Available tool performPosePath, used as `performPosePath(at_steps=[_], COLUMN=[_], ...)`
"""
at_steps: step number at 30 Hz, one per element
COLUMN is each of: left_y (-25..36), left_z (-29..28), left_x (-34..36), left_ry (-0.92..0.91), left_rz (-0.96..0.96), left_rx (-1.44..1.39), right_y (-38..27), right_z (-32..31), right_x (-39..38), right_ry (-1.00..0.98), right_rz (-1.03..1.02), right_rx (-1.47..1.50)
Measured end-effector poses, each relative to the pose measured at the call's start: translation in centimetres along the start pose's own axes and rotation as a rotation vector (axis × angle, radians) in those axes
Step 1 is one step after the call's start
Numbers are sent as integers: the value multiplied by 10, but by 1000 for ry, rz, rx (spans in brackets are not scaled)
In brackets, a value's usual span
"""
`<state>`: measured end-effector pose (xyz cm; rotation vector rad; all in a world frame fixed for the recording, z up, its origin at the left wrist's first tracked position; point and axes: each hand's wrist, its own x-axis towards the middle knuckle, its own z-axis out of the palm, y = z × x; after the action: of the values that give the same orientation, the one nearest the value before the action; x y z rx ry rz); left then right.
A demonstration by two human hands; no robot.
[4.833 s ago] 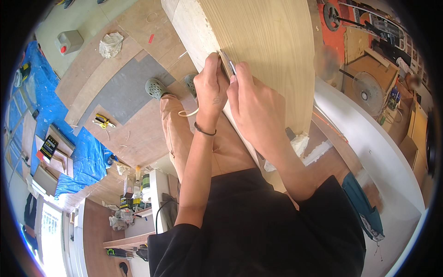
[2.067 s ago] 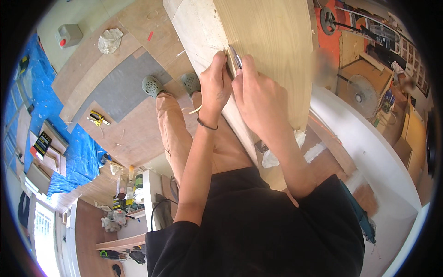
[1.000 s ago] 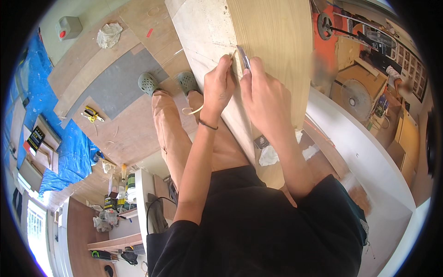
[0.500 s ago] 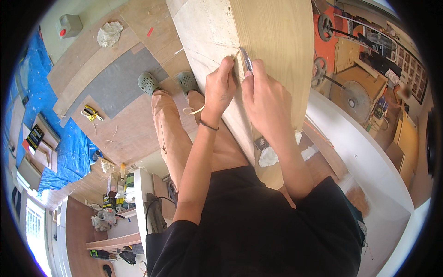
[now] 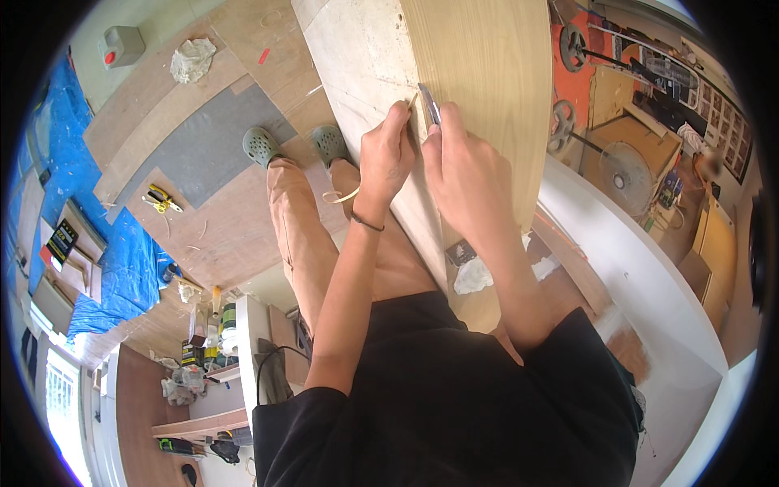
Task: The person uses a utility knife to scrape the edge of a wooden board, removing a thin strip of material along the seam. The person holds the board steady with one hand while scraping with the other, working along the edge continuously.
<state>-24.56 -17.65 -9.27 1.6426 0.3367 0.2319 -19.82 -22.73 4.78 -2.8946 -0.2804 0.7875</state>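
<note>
My right hand (image 5: 464, 169) is closed round a utility knife (image 5: 429, 102), its blade pointing away from me along the edge of a pale wood-grain panel (image 5: 487, 57). Just left of it, my left hand (image 5: 385, 154) pinches a thin, light-coloured strip (image 5: 346, 196). One end of the strip sticks up past the fingertips near the blade; the rest curls out by my wrist. Beneath both hands runs the panel's rough, whitish side face (image 5: 365, 57), which meets the wood-grain face at a long edge. My fingers hide part of the knife's handle.
Yellow-handled pliers (image 5: 162, 198) lie on the board-covered floor at left, beside a blue tarp (image 5: 122, 276). A jug (image 5: 123, 46) and a crumpled white cloth (image 5: 193, 61) are farther off. A fan (image 5: 623, 177) stands at right, beyond a white curved edge (image 5: 633, 235).
My right hand and the knife have shifted very slightly left. My left hand stays nearly in place with the strip still pinched.
</note>
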Motion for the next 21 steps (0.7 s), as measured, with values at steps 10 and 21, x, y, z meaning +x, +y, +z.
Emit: performPosePath(at_steps=[10, 21], left_y=[2, -5], left_z=[1, -2], left_x=[-8, -14], left_ry=[4, -28], left_rz=[-38, -37], left_rx=[-25, 19], right_y=[-10, 3], right_z=[-11, 2], right_x=[8, -7], right_ry=[-98, 92], right_rz=[52, -69], right_rx=[-58, -43])
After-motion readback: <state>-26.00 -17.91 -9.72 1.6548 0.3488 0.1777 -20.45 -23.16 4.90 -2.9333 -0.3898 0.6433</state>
